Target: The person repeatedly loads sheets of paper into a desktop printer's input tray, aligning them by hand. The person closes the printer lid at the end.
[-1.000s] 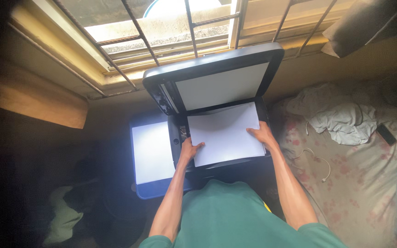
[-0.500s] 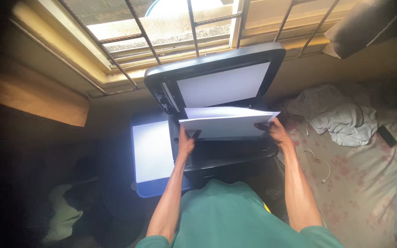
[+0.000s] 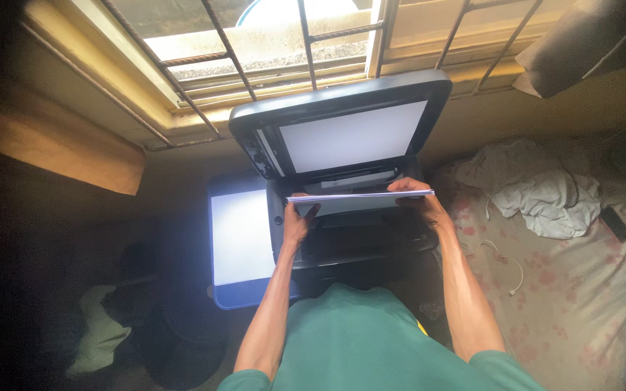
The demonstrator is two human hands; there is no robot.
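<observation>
Head view, thin white paper sheets (image 3: 360,200), glossy black scanner (image 3: 342,145)

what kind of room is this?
Most likely a bedroom at home, used as a makeshift print corner. A bed with a floral sheet and crumpled clothes lies beside a flatbed printer-scanner with its lid raised, set under a barred window. Both hands hold paper sheets over its glass.

Both arms outstretched, left hand (image 3: 297,221) and right hand (image 3: 422,204) raised, fingers seemingly pinched.
</observation>
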